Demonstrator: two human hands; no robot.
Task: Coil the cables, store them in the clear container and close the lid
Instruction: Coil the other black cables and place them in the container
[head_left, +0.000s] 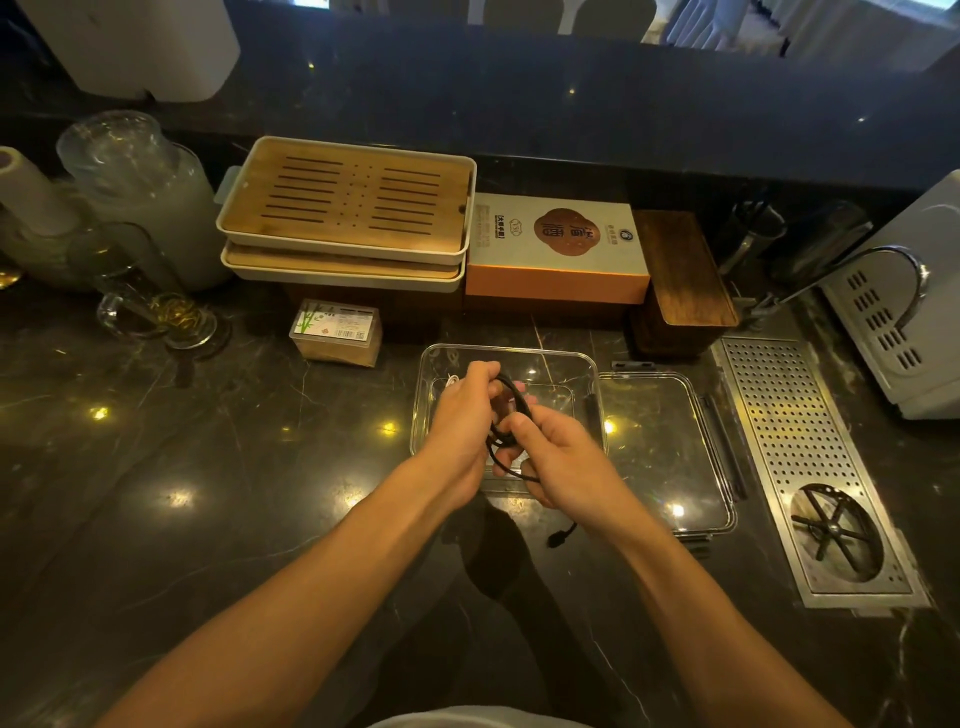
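Black cable (511, 410) is gripped in loops by left hand (462, 415) and right hand (558, 457) above open container (592, 374), plug end dangling, lid (670, 447) lying just right.

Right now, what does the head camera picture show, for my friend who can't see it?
Two bare hands, left hand and right hand, hold a black cable in loops above an open clear container on a dark marble counter. The clear lid lies just right of the container, and the cable's plug end dangles below the right hand.
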